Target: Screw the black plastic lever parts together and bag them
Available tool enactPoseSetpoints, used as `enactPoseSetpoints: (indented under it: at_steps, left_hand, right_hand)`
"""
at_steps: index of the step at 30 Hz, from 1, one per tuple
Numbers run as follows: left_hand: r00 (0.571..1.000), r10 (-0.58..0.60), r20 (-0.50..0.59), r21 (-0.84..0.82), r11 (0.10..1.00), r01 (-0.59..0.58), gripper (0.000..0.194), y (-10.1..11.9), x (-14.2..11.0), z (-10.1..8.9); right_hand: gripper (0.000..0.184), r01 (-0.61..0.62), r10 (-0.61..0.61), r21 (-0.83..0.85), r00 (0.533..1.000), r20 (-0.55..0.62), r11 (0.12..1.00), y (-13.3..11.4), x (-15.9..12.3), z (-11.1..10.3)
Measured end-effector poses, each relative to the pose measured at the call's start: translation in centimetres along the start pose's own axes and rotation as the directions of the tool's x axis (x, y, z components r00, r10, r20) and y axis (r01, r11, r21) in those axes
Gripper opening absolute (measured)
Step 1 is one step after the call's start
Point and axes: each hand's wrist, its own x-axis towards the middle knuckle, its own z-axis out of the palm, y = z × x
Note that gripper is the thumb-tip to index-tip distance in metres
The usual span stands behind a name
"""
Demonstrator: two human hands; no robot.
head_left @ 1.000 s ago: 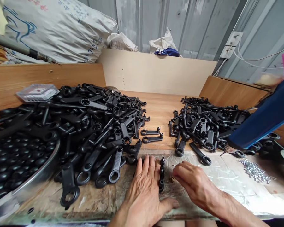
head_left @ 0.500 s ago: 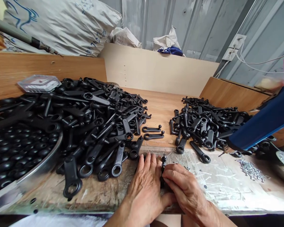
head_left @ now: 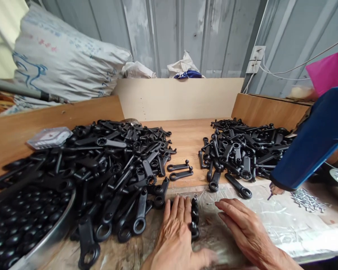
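Note:
My left hand (head_left: 177, 225) lies flat over a row of black crank handles, fingers stretched out and thumb apart. Most of those handles are hidden beneath it; a line of round black knobs (head_left: 195, 215) shows along its right side. My right hand (head_left: 240, 223) hovers apart from the row, further right over the worn bench strip (head_left: 211, 245). Its fingers are stretched and close together, and I see nothing in them. Two loose crank handles (head_left: 181, 174) lie beyond my left fingertips.
Heaped crank handles (head_left: 115, 165) fill the left, beside a metal bowl (head_left: 56, 234) of black knobs. Another pile (head_left: 236, 150) lies at right. A blue power screwdriver (head_left: 307, 146) hangs tilted near loose screws (head_left: 308, 200). A clear plastic box (head_left: 49, 137) rests on the left heap.
My right hand has left the row of knobs and moved right, its fingers opening out. The left hand stays on the handles. The camera view has tilted up and shifted.

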Motion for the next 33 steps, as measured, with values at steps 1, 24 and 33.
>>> enactPoseSetpoints:
  at_steps: [1, 24, 33]
  left_hand:
    - [1.000, 0.016, 0.002, 0.012, 1.000, -0.016, 0.109, -0.5, 0.2, 0.3]
    - [0.994, -0.103, -0.030, 0.224, 0.969, 0.108, 0.043, -2.3, 11.6, -7.4]
    - [0.980, -0.189, -0.068, 0.269, 0.942, 0.200, 0.065, -3.0, 13.5, -3.9]
  right_hand:
    - [0.021, -0.006, 0.006, -0.014, 1.000, -0.019, 1.000, 0.4, -0.3, -0.1]
    - [0.032, -0.483, 0.544, 0.296, 0.820, -0.177, 0.824, 4.1, -4.0, -1.0]
    - [0.024, -0.450, 0.508, 0.358, 0.858, -0.081, 0.818, 4.1, -3.8, -0.6]
